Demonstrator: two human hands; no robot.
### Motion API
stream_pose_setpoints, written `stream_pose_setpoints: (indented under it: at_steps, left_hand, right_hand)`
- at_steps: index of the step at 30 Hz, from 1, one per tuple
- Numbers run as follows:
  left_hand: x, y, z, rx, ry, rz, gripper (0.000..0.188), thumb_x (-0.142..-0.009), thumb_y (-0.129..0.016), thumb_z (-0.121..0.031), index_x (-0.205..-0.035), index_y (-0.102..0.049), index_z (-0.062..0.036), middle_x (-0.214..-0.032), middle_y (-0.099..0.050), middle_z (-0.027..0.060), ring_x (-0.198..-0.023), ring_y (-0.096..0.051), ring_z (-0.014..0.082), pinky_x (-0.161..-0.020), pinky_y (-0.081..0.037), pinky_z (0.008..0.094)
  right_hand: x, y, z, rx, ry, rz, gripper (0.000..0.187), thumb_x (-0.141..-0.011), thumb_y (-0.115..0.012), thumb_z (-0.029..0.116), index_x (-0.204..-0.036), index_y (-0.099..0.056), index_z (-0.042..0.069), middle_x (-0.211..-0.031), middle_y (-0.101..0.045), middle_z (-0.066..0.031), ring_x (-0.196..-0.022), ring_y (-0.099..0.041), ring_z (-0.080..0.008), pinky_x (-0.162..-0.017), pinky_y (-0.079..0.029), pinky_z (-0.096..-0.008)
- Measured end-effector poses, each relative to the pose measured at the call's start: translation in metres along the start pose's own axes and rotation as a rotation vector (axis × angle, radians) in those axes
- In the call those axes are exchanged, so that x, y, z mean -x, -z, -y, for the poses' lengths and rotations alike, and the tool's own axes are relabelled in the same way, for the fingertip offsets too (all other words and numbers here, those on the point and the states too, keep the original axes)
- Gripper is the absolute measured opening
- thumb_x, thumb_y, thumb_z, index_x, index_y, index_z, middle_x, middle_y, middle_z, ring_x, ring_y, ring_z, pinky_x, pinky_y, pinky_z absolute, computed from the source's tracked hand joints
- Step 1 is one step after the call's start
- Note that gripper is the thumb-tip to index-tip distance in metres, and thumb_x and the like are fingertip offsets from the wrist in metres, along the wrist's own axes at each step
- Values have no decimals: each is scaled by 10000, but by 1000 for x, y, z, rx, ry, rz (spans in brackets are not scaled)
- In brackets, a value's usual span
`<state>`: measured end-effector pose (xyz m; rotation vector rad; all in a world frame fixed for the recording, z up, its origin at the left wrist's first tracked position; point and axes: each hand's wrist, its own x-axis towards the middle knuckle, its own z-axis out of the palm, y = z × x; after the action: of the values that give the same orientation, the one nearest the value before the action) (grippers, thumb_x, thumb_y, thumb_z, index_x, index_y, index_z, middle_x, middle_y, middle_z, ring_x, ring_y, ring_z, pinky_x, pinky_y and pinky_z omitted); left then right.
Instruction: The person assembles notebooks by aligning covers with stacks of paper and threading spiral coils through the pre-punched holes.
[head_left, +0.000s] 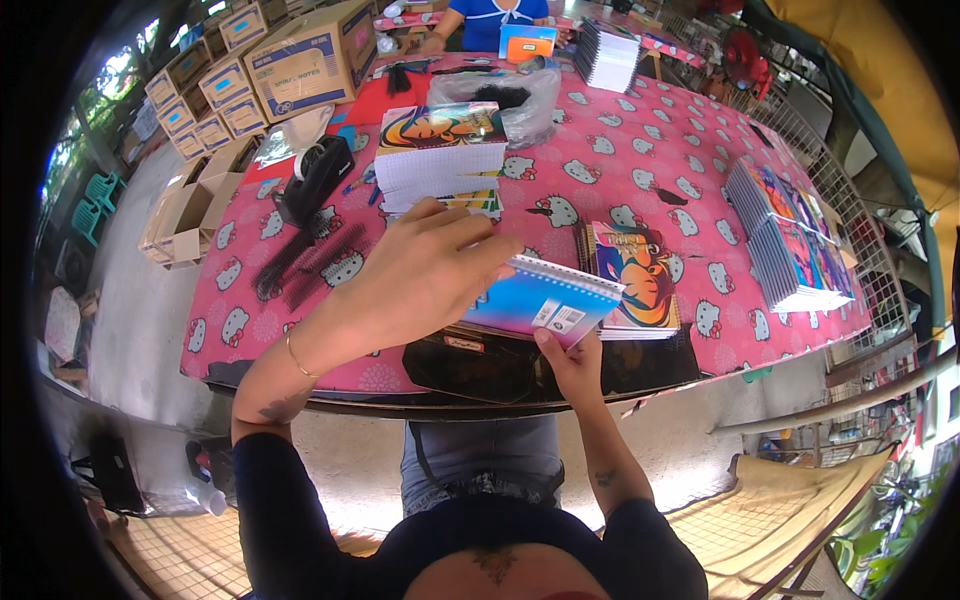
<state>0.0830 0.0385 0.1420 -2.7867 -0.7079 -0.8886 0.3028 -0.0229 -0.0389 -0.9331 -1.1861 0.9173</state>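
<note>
Dark top (450,565) of the seated person fills the near edge, with grey jeans (478,455) showing just beyond it, below the tabletop (700,255) and its pink, cat-patterned cover. Blue notebook (530,290), bearing a white label (563,318) and a row of binding holes along its far long edge, is held aslant above the near edge of the tabletop. Right hand (573,366) grips its near right corner, thumb on the upper face. Left hand (430,255), with a thin bracelet (297,355) at the wrist, reaches over its left end with fingers bent; whether these are closed on it cannot be told, since the hand hides the contact.

Beneath the notebook lies a black flat object (460,375). Just to the right is a pile of illustrated notebooks (635,280); beyond the left hand rises a taller stack (440,165). Farther right stand paired stacks (790,250) with colourful covers. To the left are dark, bristly strips (305,265) and a black tape dispenser (317,182). Farther off, a clear plastic bag (540,118) contains dark material. At the far side, a co-worker in blue (480,28) is beside a far stack (607,58); cardboard boxes (315,60) are piled at far left.
</note>
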Motion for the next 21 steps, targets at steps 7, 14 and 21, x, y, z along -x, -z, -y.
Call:
stream_pose_setpoints:
  at_steps: [7, 14, 21]
  left_hand:
    - [24, -9, 1, -7, 71, 201, 427, -876, -740, -265, -1250, -639, -86, -1041, -645, 87, -967, -640, 290, -872, -488, 444]
    - [71, -73, -34, -136, 157, 92, 662, -876, -737, -352, -1451, -513, -115, -1494, -468, 170, -1416, -416, 359, -1153, -284, 578]
    - [119, -99, -26, 335, 824, -748, 617, -939, -680, -229, -1488, -463, -48, -1575, -351, 228, -1488, -305, 380, -1181, -194, 581]
  right_hand:
    - [-2, 6, -10, 54, -95, 170, 545, -920, -770, 194, -1357, -514, -7, -1176, -647, -83, -1090, -604, -148, -959, -471, -301]
    - [1, -11, -15, 46, 22, 146, 747, -896, -769, 148, -1501, -362, -13, -1334, -524, -147, -1262, -517, -230, -1062, -418, -366]
    - [7, -12, -6, 87, 196, 22, 738, -909, -735, 107, -1517, -334, -10, -1377, -515, -172, -1292, -518, -265, -1094, -392, -397]
